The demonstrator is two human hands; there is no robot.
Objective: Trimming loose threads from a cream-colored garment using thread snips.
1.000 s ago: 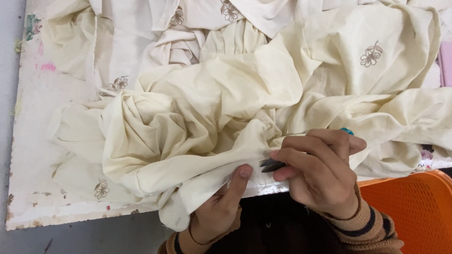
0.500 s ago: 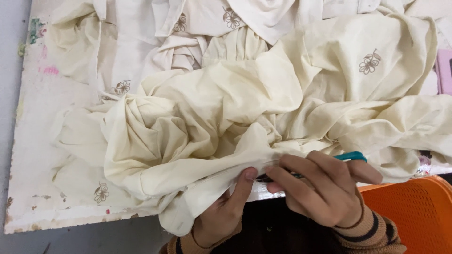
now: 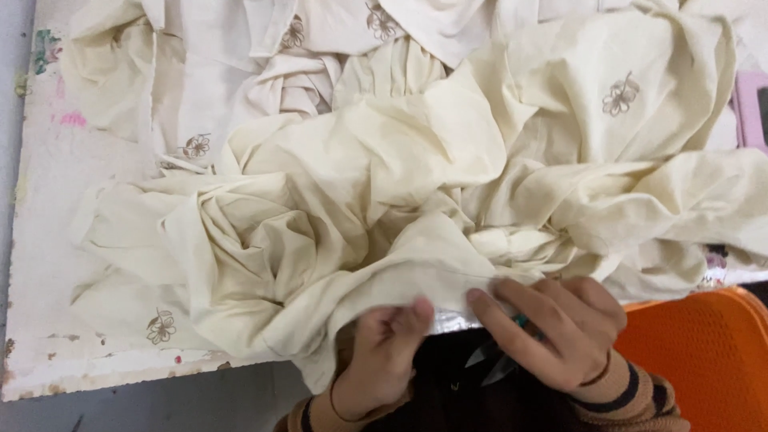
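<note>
Since the frame half a second earlier, the right hand [image 3: 556,332] had slid down off the pile to the near edge of the bench [image 3: 48,264], and the small scissors [image 3: 496,364] with a teal handle now hung below it, blades pointing down-left. The left hand [image 3: 384,352] pinched the hem of the cream fabric [image 3: 360,208], thumb on top; the right hand's forefinger and thumb pressed the same hem just beside it, the other fingers curled round the scissors. Held taut between both hands like that, the edge seemed to be stretched flat so a seam or stray thread could be reached. The fabric, embroidered with small brown flowers [image 3: 620,94], lay heaped across the bench. An orange mesh basket [image 3: 704,352] stood at the right; a pink object [image 3: 748,108] showed at the far right edge.
</note>
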